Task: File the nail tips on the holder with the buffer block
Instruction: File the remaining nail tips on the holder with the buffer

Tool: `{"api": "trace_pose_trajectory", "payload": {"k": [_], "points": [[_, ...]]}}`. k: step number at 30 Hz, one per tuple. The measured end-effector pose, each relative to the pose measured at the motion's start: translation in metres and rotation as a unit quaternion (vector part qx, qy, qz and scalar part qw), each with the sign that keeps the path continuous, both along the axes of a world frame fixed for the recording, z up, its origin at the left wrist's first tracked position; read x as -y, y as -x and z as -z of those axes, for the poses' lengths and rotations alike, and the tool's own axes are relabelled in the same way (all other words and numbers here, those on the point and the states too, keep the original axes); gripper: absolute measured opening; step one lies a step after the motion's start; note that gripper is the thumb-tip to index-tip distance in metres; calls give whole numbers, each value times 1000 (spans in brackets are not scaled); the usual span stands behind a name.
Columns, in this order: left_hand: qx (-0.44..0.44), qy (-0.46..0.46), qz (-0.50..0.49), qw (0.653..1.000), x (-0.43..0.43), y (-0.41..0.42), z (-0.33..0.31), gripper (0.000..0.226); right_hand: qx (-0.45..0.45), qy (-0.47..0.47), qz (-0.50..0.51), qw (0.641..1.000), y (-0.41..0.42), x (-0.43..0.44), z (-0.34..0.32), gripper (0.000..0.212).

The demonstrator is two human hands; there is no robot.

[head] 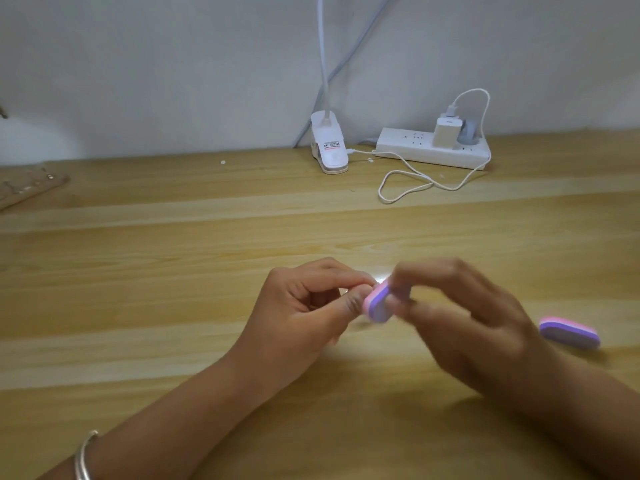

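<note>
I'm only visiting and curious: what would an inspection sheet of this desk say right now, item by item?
Surface: light wooden table, streaked grain.
Job's things: pink-and-purple oval buffer block in use; second matching block lies to the right.
Clutter: tan strip at the left edge, too blurred to identify.
Hands: left hand has curled fingers pinching something too small to tell; right hand, blurred, grips the buffer block.
Cables: white cable loops from white charger in white power strip towards white clip lamp.
Surroundings: plain pale wall.
</note>
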State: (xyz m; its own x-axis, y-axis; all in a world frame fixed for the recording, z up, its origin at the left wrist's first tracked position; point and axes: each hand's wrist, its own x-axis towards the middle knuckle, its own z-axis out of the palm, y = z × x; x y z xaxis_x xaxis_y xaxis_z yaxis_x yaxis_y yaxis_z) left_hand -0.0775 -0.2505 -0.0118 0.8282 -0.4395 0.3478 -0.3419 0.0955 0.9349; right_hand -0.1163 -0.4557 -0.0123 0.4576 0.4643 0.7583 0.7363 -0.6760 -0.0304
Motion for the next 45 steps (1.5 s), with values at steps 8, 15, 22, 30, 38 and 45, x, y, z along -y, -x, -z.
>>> {"api": "trace_pose_trajectory", "payload": {"k": [8,15,22,30,38,45], "points": [[-4,1,9,1000,1,0,1,13,13,23,14,1000,0,5,-2,18],[0,-1,2,1000,1,0,3,13,20,35,-13,999,3,-2,-4,33],[1,0,7,1000,3,0,5,14,19,26,-7,999,7,-7,-1,30],[10,-9,6,1000,3,-1,5,13,-12,3,47,999,6,3,-4,18],[30,-18,0,999,3,0,2,9,-24,-8,31,999,5,3,-3,19],[6,-12,4,1000,1,0,4,9,12,-2,54,998,4,7,-3,16]]}}
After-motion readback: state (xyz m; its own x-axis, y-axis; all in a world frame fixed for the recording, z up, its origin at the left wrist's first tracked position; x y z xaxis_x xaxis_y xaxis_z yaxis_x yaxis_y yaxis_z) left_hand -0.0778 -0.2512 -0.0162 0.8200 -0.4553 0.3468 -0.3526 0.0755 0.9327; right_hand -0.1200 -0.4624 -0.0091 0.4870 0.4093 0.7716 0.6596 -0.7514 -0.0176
